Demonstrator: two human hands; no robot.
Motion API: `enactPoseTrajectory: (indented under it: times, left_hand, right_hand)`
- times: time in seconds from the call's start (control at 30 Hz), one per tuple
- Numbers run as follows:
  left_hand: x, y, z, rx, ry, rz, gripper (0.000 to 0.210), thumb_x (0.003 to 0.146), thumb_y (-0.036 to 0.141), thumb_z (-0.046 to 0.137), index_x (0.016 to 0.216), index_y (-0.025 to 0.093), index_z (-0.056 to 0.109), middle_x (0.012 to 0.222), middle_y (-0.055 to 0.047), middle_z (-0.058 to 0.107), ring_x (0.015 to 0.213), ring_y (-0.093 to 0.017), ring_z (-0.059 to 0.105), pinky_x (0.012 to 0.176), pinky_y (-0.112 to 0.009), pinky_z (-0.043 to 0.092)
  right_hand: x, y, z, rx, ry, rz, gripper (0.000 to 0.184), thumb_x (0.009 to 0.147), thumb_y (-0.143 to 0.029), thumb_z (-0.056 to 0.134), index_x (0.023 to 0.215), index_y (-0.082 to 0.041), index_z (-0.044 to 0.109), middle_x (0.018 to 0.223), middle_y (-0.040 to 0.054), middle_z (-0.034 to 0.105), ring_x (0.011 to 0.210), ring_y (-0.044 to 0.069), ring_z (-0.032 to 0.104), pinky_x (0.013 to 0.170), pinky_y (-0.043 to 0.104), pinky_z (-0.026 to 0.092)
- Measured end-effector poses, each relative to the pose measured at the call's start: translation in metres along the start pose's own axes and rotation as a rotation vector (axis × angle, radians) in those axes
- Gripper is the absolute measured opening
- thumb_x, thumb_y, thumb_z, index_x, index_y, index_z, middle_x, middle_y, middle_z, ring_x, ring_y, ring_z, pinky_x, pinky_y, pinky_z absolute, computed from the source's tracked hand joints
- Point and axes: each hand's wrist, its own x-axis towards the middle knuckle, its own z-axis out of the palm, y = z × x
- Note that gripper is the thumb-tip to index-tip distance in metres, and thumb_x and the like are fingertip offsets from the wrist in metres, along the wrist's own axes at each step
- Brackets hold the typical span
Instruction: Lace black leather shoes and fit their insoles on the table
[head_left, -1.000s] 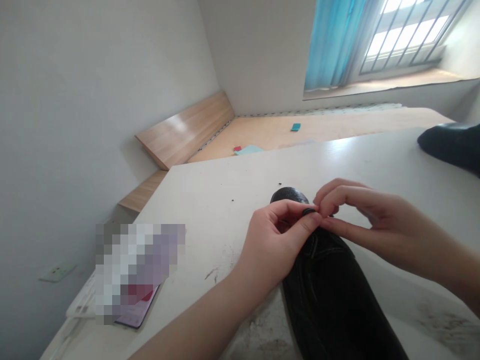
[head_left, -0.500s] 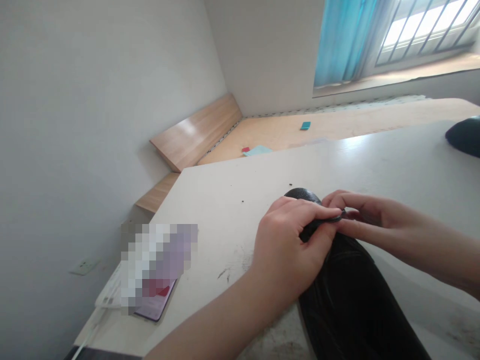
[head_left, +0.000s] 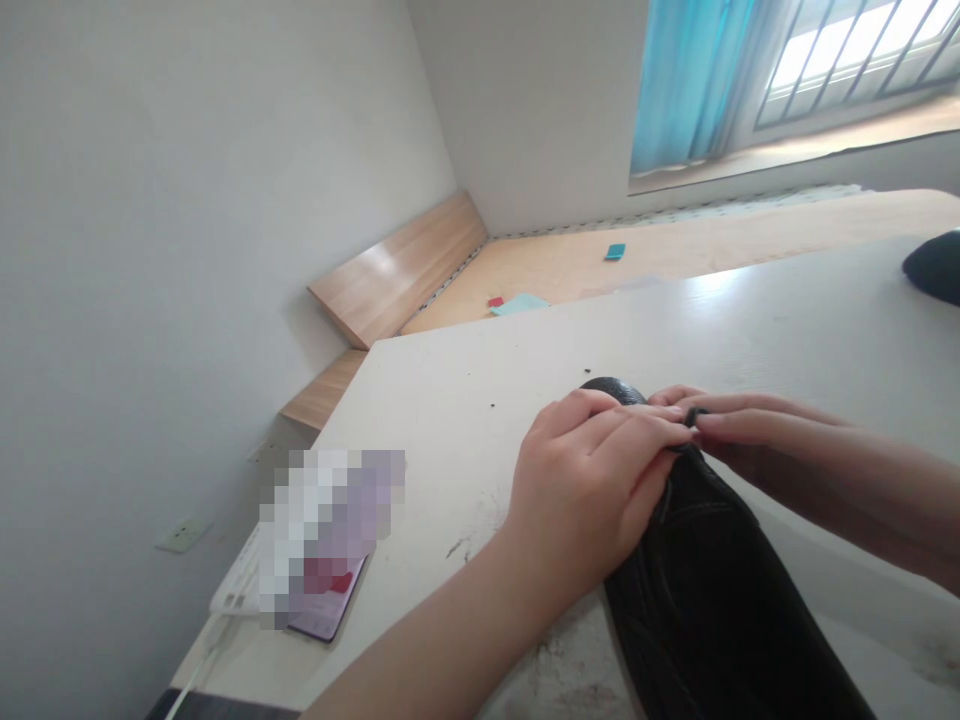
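A black leather shoe (head_left: 720, 590) lies lengthwise on the white table, one rounded end pointing away from me. Over its far part, my left hand (head_left: 592, 465) is closed, fingers bent round the shoe and hiding much of it. From the right, my right hand (head_left: 731, 420) meets the left fingertips and pinches a thin black strap (head_left: 696, 414) at the shoe's edge. Whether the left fingers also grip that strap is hidden.
At the table's left lie a phone (head_left: 326, 610), partly blurred out, and a white object (head_left: 236, 585) with a cable. Dark smudges (head_left: 465, 540) and small black crumbs mark the white tabletop (head_left: 435, 400). Another rounded black object (head_left: 937, 265) sits at the far right edge.
My left fingers have folded down over the shoe's edge, where they pinched the black strap before. My right fingers have straightened and come closer to the left ones. The view has shifted slightly.
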Motion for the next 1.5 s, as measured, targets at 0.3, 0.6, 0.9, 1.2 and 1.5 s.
enactPoseTrajectory:
  times: [0.3, 0.6, 0.9, 1.2, 1.5]
  left_hand:
    - [-0.001, -0.001, 0.003, 0.098, 0.113, 0.121, 0.013, 0.09, 0.015, 0.06, 0.087, 0.019, 0.072, 0.094, -0.005, 0.074, 0.087, -0.016, 0.06, 0.084, -0.029, 0.051]
    - [0.002, 0.0, -0.001, 0.021, 0.062, 0.072, 0.008, 0.086, 0.011, 0.067, 0.085, 0.019, 0.07, 0.082, -0.002, 0.073, 0.08, -0.015, 0.058, 0.078, -0.029, 0.049]
    - [0.005, -0.004, -0.02, 0.001, -0.16, -0.02, 0.013, 0.084, 0.006, 0.065, 0.082, 0.019, 0.064, 0.08, 0.0, 0.066, 0.083, -0.014, 0.055, 0.078, -0.027, 0.045]
    - [0.006, -0.007, -0.027, -0.12, -0.335, -0.258, 0.008, 0.089, 0.02, 0.061, 0.083, 0.023, 0.059, 0.075, 0.004, 0.059, 0.074, -0.013, 0.053, 0.067, -0.026, 0.043]
    - [0.005, -0.008, -0.024, -0.088, -0.327, -0.219, 0.008, 0.086, 0.016, 0.063, 0.082, 0.022, 0.061, 0.076, 0.004, 0.063, 0.074, -0.013, 0.053, 0.068, -0.026, 0.043]
  right_hand:
    - [-0.001, 0.001, -0.003, 0.161, -0.164, 0.24, 0.03, 0.074, -0.054, 0.074, 0.076, -0.024, 0.072, 0.093, 0.0058, 0.066, 0.096, 0.023, 0.06, 0.085, 0.032, 0.051]
    - [0.002, -0.005, -0.006, 0.217, -0.241, 0.24, 0.024, 0.079, -0.045, 0.072, 0.079, -0.021, 0.067, 0.091, 0.0018, 0.056, 0.093, 0.018, 0.048, 0.084, 0.03, 0.038]
    - [0.008, -0.002, -0.005, -0.125, -0.091, 0.087, 0.031, 0.089, -0.047, 0.052, 0.079, -0.018, 0.055, 0.087, 0.0028, 0.052, 0.083, 0.018, 0.045, 0.081, 0.034, 0.035]
    - [0.01, -0.007, -0.015, -0.093, -0.163, 0.017, 0.029, 0.093, -0.043, 0.049, 0.089, -0.019, 0.066, 0.098, 0.0039, 0.061, 0.096, 0.019, 0.055, 0.09, 0.035, 0.039]
    - [0.005, -0.01, -0.003, -0.21, -0.184, -0.197, 0.021, 0.088, -0.037, 0.062, 0.083, -0.019, 0.07, 0.097, 0.0051, 0.06, 0.098, 0.018, 0.056, 0.087, 0.034, 0.042]
